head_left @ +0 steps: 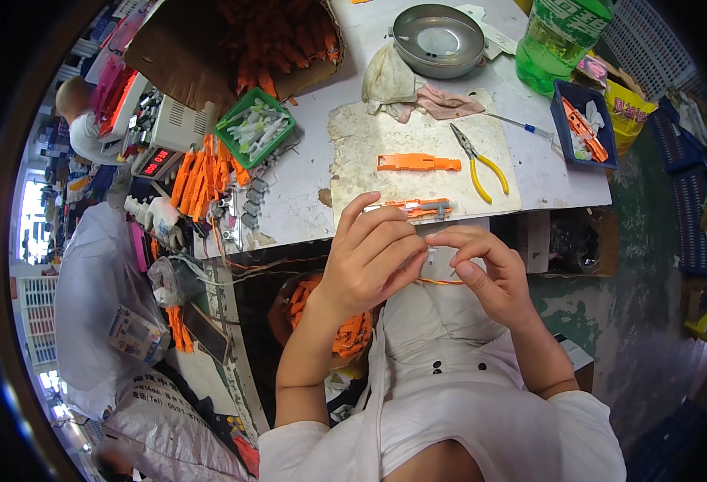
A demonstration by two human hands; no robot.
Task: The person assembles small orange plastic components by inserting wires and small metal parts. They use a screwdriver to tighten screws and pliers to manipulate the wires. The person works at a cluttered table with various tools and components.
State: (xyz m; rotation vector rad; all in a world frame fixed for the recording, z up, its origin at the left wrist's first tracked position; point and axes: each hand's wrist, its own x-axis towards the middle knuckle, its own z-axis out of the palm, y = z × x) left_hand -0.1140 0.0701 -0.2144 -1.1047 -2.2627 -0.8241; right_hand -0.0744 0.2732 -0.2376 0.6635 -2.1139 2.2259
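My left hand [376, 261] is closed just off the table's front edge, its fingertips pinched together. Thin red and yellow wires [442, 281] run out of it toward my right hand [488, 271]. That hand is curled, its index fingertip close to the left fingertips; whatever lies between its fingers is too small to make out. A tiny white piece [432, 250] shows between the hands. Just beyond them, an orange plastic part with grey and white pieces [427, 209] lies on the worn work board [353, 149]. An orange plastic housing [418, 162] lies farther back, beside yellow-handled pliers [482, 165].
A grey metal bowl [442, 40], rags [390, 80], a green bottle [558, 40] and a blue tray [582, 124] stand at the back and right. At left are a green basket [257, 128], a cardboard box [177, 56] of orange parts and a boxy device with a red display [157, 161].
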